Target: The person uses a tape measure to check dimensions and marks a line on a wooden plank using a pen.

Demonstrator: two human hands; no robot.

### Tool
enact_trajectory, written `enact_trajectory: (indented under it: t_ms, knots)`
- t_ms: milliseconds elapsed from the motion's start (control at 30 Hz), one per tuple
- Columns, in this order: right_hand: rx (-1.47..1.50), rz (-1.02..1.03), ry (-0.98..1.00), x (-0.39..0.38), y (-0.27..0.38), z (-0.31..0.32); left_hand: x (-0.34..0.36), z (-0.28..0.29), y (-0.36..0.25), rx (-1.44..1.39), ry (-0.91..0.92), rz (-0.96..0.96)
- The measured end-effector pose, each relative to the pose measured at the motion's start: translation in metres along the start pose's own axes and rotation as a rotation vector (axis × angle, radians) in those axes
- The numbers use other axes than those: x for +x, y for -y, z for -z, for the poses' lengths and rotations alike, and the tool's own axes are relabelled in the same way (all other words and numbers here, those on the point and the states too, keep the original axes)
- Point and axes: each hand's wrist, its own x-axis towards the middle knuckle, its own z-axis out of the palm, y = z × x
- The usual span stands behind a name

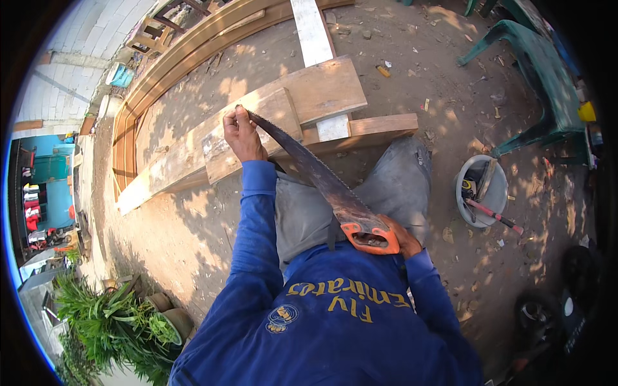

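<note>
A hand saw (312,168) with a dark, worn blade and an orange handle lies slantwise in front of my body, above my lap. My left hand (244,136) pinches the narrow tip of the blade between thumb and fingers. At the other end, my right hand (400,237) grips the saw beside its handle, partly hidden behind it. Under and beyond my left hand, a short wooden board (254,132) rests on a longer, wide plank (328,87). Another wooden beam (386,125) passes beneath, near my knees.
A white-painted board (308,32) runs away from the planks. Long timbers (193,48) lie at the far left. On the right are a grey bucket (467,199) with a red-handled tool and a green plastic chair (541,77). Potted plants (116,325) stand at the lower left.
</note>
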Motion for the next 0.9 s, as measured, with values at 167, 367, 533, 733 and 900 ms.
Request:
enact_trajectory:
  t_ms: [167,367,533,733,900]
  knots:
    - [0.159,-0.014,-0.028,0.014,-0.012,0.004,-0.002,-0.009,-0.017,0.128,-0.011,-0.124]
    - [0.223,-0.048,0.117,0.026,-0.036,0.032,0.002,0.006,-0.013,0.099,0.022,0.038]
    - [0.259,-0.062,0.193,0.004,0.007,-0.008,-0.002,0.022,-0.033,-0.007,0.145,0.264]
    - [0.464,0.142,0.571,0.019,-0.027,0.018,-0.047,0.064,-0.027,0.068,0.086,0.521]
    - [0.296,0.469,0.429,-0.051,0.041,-0.009,-0.072,0.12,0.02,-0.075,-0.203,0.831]
